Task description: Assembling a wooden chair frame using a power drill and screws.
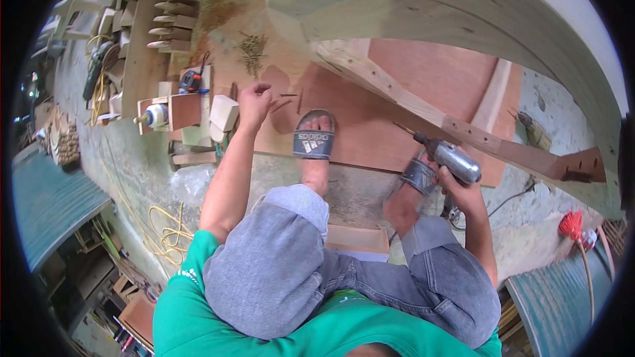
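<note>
My left hand point(253, 107) reaches out over the plywood sheet point(231, 20), thumb and fingers pinched on a thin screw point(288, 95) that points right. Beyond it lies a loose pile of screws point(251, 49). My right hand point(461, 188) is wrapped round the grip of a grey power driver point(455, 160), close above my right foot. The driver's long bit points up and left, toward a curved wooden frame point(397, 89) whose lower rail has a row of holes. The bit's tip is apart from the rail.
The large pale top of the frame point(450, 6) fills the upper right. On the left stand a glue bottle point(155, 116), a tape measure point(192, 80) and wood blocks point(223, 114). A yellow cord point(169, 231) lies on the floor; another tool point(534, 131) rests at right.
</note>
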### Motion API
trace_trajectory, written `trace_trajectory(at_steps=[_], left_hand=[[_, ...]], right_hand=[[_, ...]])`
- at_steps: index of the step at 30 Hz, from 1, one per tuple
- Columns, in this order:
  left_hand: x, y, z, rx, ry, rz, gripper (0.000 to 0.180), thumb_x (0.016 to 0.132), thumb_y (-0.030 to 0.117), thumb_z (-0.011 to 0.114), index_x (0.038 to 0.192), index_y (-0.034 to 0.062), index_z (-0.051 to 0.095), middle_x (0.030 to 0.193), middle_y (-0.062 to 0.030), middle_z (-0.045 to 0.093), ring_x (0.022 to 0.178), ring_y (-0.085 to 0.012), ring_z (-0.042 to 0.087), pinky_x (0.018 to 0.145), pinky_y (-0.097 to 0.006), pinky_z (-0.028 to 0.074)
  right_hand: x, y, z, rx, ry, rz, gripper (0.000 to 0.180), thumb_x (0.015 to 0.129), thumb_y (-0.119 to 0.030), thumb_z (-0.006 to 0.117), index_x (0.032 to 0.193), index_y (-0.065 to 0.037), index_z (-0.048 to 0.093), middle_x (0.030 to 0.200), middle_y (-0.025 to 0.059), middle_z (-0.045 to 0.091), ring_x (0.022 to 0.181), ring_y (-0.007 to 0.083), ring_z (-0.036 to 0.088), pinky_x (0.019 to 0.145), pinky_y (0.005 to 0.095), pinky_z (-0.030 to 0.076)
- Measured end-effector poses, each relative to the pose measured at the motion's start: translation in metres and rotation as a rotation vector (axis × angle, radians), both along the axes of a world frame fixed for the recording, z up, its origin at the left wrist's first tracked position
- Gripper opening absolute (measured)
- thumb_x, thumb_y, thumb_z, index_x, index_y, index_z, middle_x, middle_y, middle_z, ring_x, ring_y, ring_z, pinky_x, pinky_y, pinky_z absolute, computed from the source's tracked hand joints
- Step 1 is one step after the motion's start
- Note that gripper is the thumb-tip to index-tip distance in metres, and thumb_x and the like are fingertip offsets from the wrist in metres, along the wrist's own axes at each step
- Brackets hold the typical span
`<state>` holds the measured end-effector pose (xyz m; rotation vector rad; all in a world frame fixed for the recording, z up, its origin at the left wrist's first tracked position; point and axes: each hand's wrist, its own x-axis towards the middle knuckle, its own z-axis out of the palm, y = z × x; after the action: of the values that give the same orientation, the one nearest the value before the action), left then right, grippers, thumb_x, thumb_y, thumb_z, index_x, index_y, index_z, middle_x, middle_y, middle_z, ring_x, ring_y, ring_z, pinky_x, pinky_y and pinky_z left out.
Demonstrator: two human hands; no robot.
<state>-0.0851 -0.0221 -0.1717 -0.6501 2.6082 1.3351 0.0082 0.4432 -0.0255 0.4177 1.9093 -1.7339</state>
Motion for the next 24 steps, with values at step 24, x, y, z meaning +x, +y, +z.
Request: trace_trajectory(at_steps=[24], left_hand=[[0.006,0.026,-0.011,-0.424,0.029,-0.589,0.019,0.077,0.021,0.067,0.078,0.002,0.063,0.078,-0.0189,0.061,0.076,-0.0372,0.059,0.067,-0.045,0.046]], right_hand=[[0.023,-0.013,-0.003,-0.006,0.14,-0.032,0.061,0.074,-0.022,0.083,0.123,-0.003,0.051,0.107,0.0059,0.063,0.102,0.0131,0.057,0.091,0.0285,0.045]])
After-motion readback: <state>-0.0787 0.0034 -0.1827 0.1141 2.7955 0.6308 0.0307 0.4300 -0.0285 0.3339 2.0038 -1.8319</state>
